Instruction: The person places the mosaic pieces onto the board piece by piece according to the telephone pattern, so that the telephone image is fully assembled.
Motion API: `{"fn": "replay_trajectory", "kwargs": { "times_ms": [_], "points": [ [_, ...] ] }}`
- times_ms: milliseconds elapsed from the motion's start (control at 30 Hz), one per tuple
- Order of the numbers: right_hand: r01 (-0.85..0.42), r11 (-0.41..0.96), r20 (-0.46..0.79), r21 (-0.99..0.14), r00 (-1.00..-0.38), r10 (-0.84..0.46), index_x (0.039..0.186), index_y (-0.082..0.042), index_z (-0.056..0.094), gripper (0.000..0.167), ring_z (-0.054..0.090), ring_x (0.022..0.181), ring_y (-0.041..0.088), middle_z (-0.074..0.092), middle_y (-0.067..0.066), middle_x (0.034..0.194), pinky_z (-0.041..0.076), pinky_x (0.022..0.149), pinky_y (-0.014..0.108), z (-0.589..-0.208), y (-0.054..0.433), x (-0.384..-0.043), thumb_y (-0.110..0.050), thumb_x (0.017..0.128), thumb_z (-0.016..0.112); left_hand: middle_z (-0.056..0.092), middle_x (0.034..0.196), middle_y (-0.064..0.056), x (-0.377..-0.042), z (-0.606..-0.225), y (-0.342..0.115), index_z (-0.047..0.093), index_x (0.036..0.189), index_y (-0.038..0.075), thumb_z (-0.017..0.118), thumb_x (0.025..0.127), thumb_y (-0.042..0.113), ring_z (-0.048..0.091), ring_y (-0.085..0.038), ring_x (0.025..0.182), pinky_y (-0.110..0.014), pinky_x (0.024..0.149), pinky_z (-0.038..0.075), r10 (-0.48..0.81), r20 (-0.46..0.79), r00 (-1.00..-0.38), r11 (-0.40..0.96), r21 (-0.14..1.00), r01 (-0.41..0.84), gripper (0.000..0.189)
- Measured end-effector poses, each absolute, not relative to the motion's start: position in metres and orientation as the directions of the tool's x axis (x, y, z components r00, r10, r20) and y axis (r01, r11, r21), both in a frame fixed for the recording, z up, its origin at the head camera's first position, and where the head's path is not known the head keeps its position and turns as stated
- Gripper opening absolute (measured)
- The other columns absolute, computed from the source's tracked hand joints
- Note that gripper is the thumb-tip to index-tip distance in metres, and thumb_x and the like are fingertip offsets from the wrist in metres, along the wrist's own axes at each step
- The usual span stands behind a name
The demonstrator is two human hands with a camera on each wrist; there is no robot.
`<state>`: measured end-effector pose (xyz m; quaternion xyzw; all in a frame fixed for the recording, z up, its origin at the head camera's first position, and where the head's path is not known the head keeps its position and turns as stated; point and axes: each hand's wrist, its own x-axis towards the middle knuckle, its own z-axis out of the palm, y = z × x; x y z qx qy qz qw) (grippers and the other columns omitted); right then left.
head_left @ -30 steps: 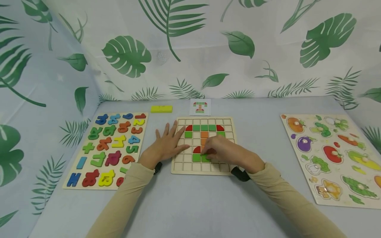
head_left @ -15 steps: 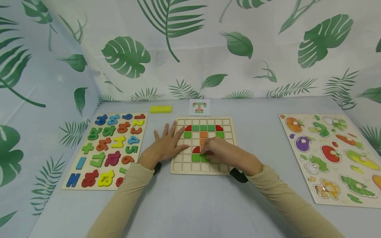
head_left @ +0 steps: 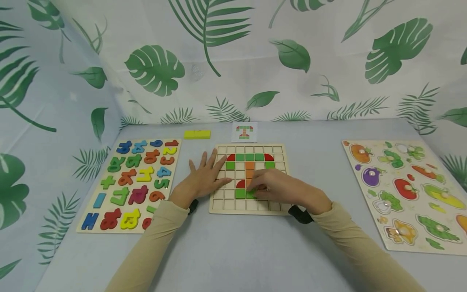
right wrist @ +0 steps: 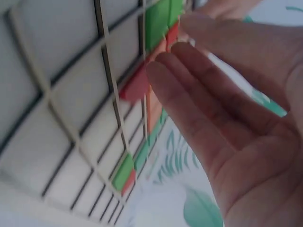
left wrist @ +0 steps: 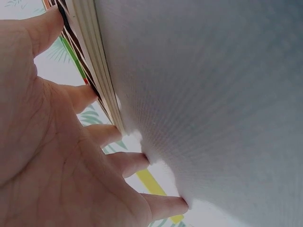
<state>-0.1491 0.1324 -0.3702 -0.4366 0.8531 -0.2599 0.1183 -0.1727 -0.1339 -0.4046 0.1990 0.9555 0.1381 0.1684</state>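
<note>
A wooden grid board [head_left: 222, 205] lies in the middle of the table, with red quarter-round, green square and orange square pieces set in its cells. My left hand [head_left: 200, 180] rests flat with spread fingers on the board's left edge. Over the lower middle of the board is my right hand [head_left: 281, 186], its fingertips at the lower pieces, near a green square [head_left: 240, 194] and a red quarter-round [head_left: 241, 184]. In the right wrist view, the fingers extend to the board beside a red piece [right wrist: 136, 85], thumb apart near green squares [right wrist: 157, 24]; nothing shows between them.
A small pattern card [head_left: 244, 132] lies behind the board, with a yellow block [head_left: 197, 134] to its left. On the left is a number puzzle board [head_left: 85, 225]; a vegetable puzzle board [head_left: 395, 244] lies on the right. A leaf-printed cloth [head_left: 226, 93] hangs behind.
My right hand has shifted a little to the right, its fingers lifting slightly off the lower green square. The left hand stays in place.
</note>
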Motion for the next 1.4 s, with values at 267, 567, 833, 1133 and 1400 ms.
{"fn": "replay_trajectory", "kwargs": {
  "times_ms": [267, 567, 833, 1133, 1400],
  "points": [
    [-0.641, 0.515, 0.027, -0.569, -0.641, -0.767, 0.110, -0.005, 0.081, 0.017, 0.068, 0.095, 0.016, 0.074, 0.001, 0.105, 0.060, 0.082, 0.037, -0.353, 0.172, -0.153, -0.002, 0.094, 0.077, -0.011, 0.174, -0.019, -0.171, -0.405, -0.136, 0.011, 0.170, 0.016, 0.046, 0.108, 0.057, -0.010, -0.047, 0.158, -0.081, 0.113, -0.005, 0.435, -0.264, -0.861, 0.879, 0.332, 0.342, 0.082],
    [-0.573, 0.618, -0.001, -0.539, -0.733, -0.681, 0.109, -0.011, 0.081, 0.020, 0.068, 0.095, 0.016, 0.074, -0.003, 0.107, 0.060, 0.081, 0.039, -0.336, 0.228, -0.147, -0.004, 0.090, 0.082, -0.009, 0.174, -0.020, -0.172, -0.404, -0.136, 0.011, 0.170, 0.016, 0.046, 0.108, 0.057, -0.009, -0.048, 0.157, -0.082, 0.112, -0.003, 0.436, -0.252, -0.864, 0.880, 0.318, 0.351, 0.082],
    [-0.444, 0.692, -0.222, -0.569, -0.728, -0.649, 0.110, -0.011, 0.080, 0.027, 0.067, 0.092, 0.013, 0.072, -0.009, 0.103, 0.059, 0.083, 0.032, -0.356, 0.269, -0.140, -0.014, 0.084, 0.089, -0.009, 0.174, -0.019, -0.173, -0.406, -0.135, 0.011, 0.170, 0.017, 0.046, 0.108, 0.058, -0.010, -0.047, 0.158, -0.082, 0.112, -0.003, 0.438, -0.255, -0.862, 0.880, 0.320, 0.352, 0.083],
    [-0.357, 0.657, -0.281, -0.664, -0.696, -0.661, 0.103, -0.016, 0.076, 0.031, 0.061, 0.084, 0.006, 0.067, -0.012, 0.094, 0.056, 0.075, 0.025, -0.371, 0.294, -0.128, -0.018, 0.078, 0.094, -0.009, 0.174, -0.020, -0.172, -0.404, -0.136, 0.012, 0.170, 0.016, 0.046, 0.108, 0.057, -0.009, -0.048, 0.158, -0.082, 0.112, -0.003, 0.437, -0.251, -0.864, 0.880, 0.321, 0.351, 0.082],
    [-0.324, 0.667, -0.321, -0.670, -0.684, -0.655, 0.099, -0.015, 0.075, 0.027, 0.062, 0.080, 0.007, 0.067, -0.012, 0.089, 0.057, 0.074, 0.023, -0.373, 0.294, -0.128, -0.014, 0.078, 0.093, -0.008, 0.174, -0.019, -0.173, -0.404, -0.135, 0.012, 0.170, 0.016, 0.046, 0.108, 0.057, -0.009, -0.047, 0.158, -0.082, 0.113, -0.003, 0.438, -0.255, -0.862, 0.878, 0.327, 0.349, 0.082]
  ]
}}
